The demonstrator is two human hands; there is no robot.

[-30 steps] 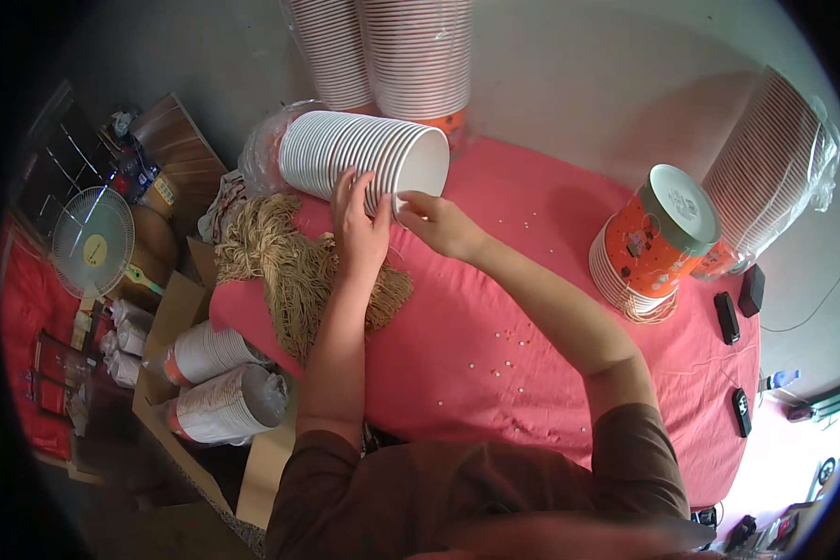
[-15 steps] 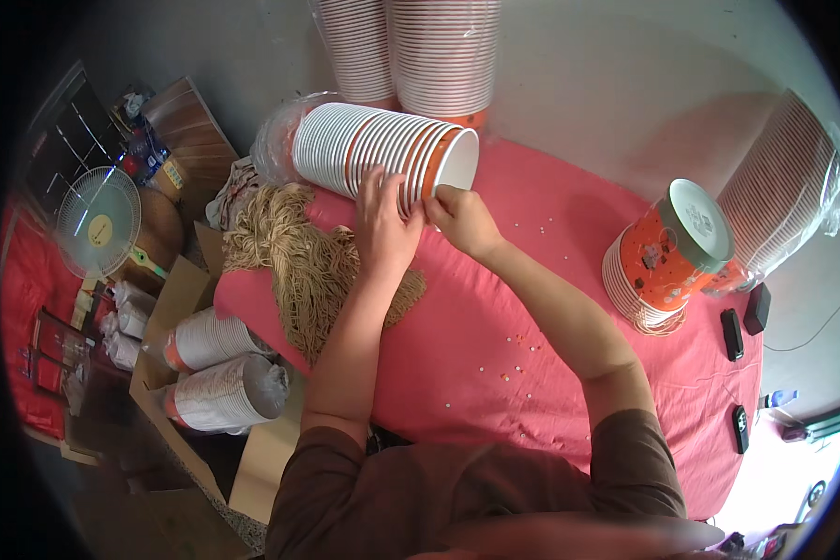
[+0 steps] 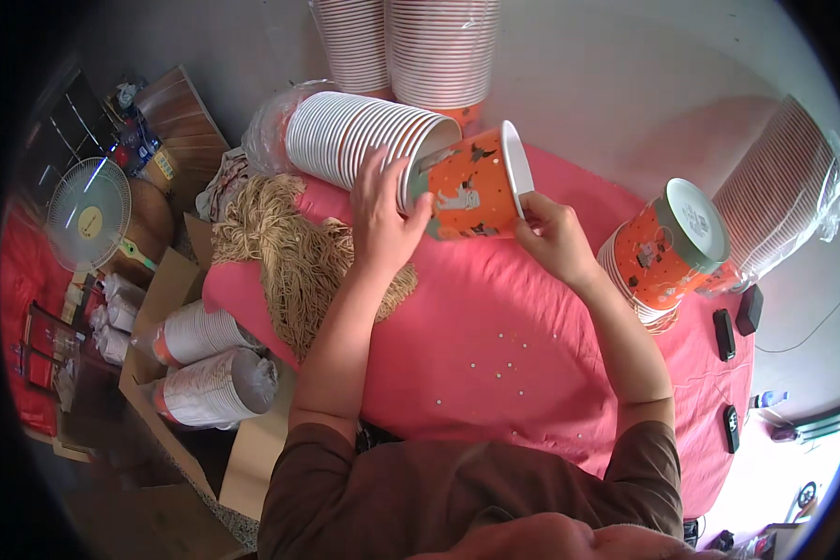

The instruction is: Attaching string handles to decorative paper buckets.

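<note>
An orange printed paper tub (image 3: 476, 201) is held on its side over the bench (image 3: 457, 327), its long axis running roughly left to right, rim rightward and base toward the open end of the lying stack of white-rimmed tubs (image 3: 345, 135); whether the base clears that mouth cannot be told. The right hand (image 3: 553, 233) is at the rim, fingers clamped on its near edge. The left hand (image 3: 385, 213) is at the base end, fingers against the stack's rims, thumb spread apart beside the tub. A tan string bundle (image 3: 285, 252) lies left of it.
</note>
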